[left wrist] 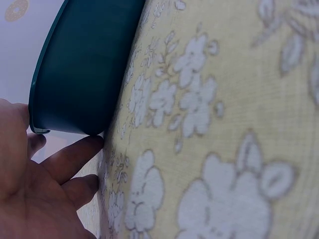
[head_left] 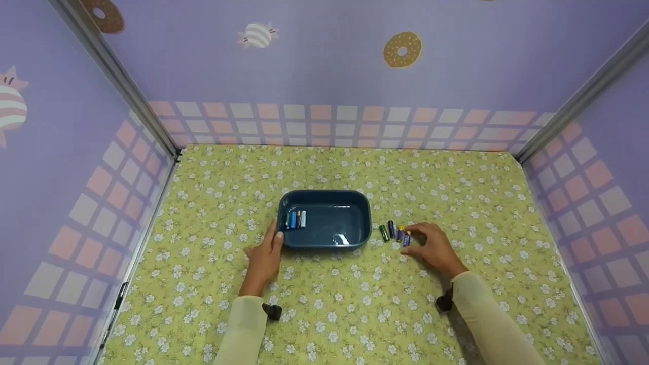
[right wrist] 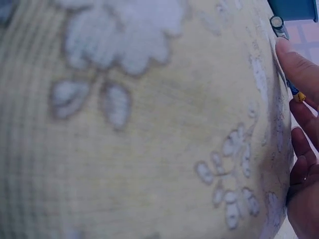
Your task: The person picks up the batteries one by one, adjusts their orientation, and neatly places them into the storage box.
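Note:
A dark blue rectangular basin (head_left: 324, 245) stands on the flowered cloth. My left hand (head_left: 265, 257) holds it at the near left corner, thumb at the rim and fingers against the outer wall (left wrist: 84, 74). Inside, several batteries (head_left: 292, 220) form a row by the left wall. Right of the basin lie a green battery (head_left: 384, 233), a dark blue battery (head_left: 391, 229) and a purple battery with a yellow end (head_left: 400, 234). My right hand (head_left: 433, 248) pinches another purple battery (head_left: 406, 239) end to end between thumb and forefinger; its yellow tip (right wrist: 299, 97) shows in the right wrist view.
Yellow flowered cloth (head_left: 324, 309) covers the table surface. Purple patterned walls (head_left: 324, 76) enclose it at the back and both sides, with metal posts (head_left: 116, 76) at the corners. A dark wrist-worn device (head_left: 273, 311) sits by the left cuff, another (head_left: 444, 303) by the right.

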A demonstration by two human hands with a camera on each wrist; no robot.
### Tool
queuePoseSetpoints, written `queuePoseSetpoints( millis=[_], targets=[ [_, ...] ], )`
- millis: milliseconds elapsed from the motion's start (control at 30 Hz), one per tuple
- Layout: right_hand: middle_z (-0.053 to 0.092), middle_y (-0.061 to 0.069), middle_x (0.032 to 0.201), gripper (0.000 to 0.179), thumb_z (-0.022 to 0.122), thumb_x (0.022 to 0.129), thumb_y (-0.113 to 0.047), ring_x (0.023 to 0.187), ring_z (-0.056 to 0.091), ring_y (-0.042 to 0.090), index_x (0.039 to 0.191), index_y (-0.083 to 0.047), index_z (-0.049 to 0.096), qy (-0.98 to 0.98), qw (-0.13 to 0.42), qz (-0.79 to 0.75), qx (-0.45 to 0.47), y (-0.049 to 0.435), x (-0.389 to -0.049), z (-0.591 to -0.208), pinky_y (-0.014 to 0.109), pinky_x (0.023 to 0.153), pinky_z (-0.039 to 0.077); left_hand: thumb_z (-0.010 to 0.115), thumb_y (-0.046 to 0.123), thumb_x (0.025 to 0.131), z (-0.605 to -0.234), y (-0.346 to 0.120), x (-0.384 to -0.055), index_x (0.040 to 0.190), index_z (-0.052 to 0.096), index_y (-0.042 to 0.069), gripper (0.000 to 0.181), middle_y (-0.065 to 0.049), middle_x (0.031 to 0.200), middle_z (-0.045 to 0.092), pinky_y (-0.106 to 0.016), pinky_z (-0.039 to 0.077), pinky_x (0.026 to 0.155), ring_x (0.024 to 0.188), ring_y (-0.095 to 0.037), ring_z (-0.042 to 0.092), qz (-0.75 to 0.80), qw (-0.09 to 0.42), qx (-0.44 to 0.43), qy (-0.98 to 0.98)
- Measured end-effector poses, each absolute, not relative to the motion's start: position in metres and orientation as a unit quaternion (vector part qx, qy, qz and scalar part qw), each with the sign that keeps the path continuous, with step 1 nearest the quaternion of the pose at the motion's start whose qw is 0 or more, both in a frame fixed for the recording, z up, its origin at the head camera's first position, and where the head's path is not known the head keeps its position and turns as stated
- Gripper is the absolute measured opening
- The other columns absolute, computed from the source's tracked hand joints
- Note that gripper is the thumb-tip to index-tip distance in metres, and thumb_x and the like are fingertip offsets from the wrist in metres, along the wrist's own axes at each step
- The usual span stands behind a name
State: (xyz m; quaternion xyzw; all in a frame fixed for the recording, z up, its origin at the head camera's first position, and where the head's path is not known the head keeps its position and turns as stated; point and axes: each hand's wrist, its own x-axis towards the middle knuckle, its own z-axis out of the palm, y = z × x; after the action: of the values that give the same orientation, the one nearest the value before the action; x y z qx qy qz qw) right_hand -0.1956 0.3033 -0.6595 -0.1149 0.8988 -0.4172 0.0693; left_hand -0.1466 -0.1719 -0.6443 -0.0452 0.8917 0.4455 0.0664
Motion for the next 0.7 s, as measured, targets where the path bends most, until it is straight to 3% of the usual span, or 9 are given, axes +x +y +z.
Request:
queuePoseSetpoints(
  millis=[200, 367, 700],
  targets=[
    [0.063, 0.007, 0.133, 0.058, 0.088, 0.081, -0.032, 0.120, 0.063, 0.028, 0.133, -0.019, 0.066, 0.889, 0.080, -0.438, -0.108, 0.303, -0.198, -0.654, 0.052, 0.099, 0.054, 0.024, 0.066, 0.106, -0.644, -0.172, -0.148, 0.166, 0.014, 0.033, 0.069, -0.014, 0.147, 0.058, -0.074, -0.018, 0.116, 0.140, -0.046, 0.048, 0.446, 0.063, -0.047, 0.892],
    [0.066, 0.006, 0.128, 0.059, 0.088, 0.082, -0.032, 0.114, 0.065, 0.027, 0.135, -0.019, 0.066, 0.887, 0.087, -0.444, -0.089, 0.300, -0.200, -0.648, 0.053, 0.095, 0.055, 0.023, 0.067, 0.105, -0.644, -0.172, -0.148, 0.166, 0.015, 0.032, 0.071, -0.015, 0.149, 0.056, -0.074, -0.019, 0.115, 0.140, -0.046, 0.048, 0.443, 0.067, -0.047, 0.893],
    [0.061, 0.009, 0.137, 0.060, 0.086, 0.083, -0.034, 0.126, 0.061, 0.034, 0.137, -0.017, 0.064, 0.892, 0.076, -0.437, -0.085, 0.290, -0.204, -0.638, 0.057, 0.099, 0.054, 0.024, 0.065, 0.107, -0.643, -0.171, -0.148, 0.166, 0.015, 0.033, 0.068, -0.014, 0.148, 0.057, -0.074, -0.018, 0.115, 0.140, -0.046, 0.048, 0.447, 0.063, -0.045, 0.891]
  ],
)
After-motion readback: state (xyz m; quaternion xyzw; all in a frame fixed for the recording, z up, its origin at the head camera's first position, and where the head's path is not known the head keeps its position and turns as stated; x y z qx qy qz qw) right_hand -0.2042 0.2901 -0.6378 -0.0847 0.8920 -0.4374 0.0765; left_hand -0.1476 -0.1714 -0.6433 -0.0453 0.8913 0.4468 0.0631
